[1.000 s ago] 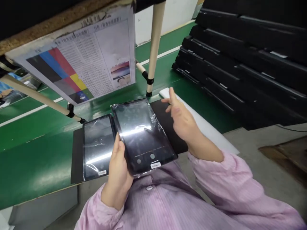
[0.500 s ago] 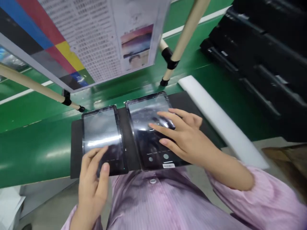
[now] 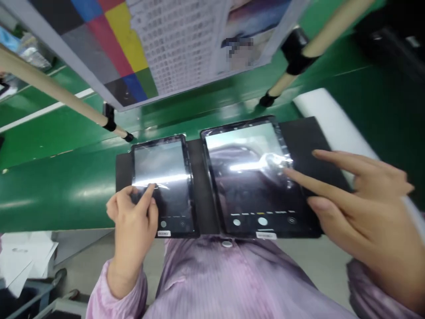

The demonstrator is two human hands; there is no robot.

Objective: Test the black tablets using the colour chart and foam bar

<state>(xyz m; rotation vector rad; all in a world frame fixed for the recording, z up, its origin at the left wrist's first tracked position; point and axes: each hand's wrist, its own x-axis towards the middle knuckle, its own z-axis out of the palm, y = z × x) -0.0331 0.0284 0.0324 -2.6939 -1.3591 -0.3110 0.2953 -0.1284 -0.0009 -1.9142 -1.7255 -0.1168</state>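
Two tablets lie side by side on a black mat (image 3: 203, 190). My left hand (image 3: 134, 223) is over the left tablet (image 3: 162, 161), its index finger stretched to the lit screen and the other fingers partly bent. It holds nothing. At the right tablet (image 3: 247, 190), the index fingertip of my right hand (image 3: 361, 212) points onto the right side of the screen. That hand is open, with fingers spread and nothing held. White round buttons, like a camera view, show low on both screens. Each tablet bears a small white label at its near edge.
A printed chart (image 3: 175, 48) with colour blocks hangs beyond the tablets between beige poles (image 3: 56, 91). A white foam strip (image 3: 335, 119) lies to the right on the green table (image 3: 66, 190). Dark cases (image 3: 392, 53) stand at far right; white papers (image 3: 28, 257) are below left.
My right hand has moved right, from the middle of the right tablet to its right side. My left hand has shifted up the left tablet with its index finger extended. The view has shifted.
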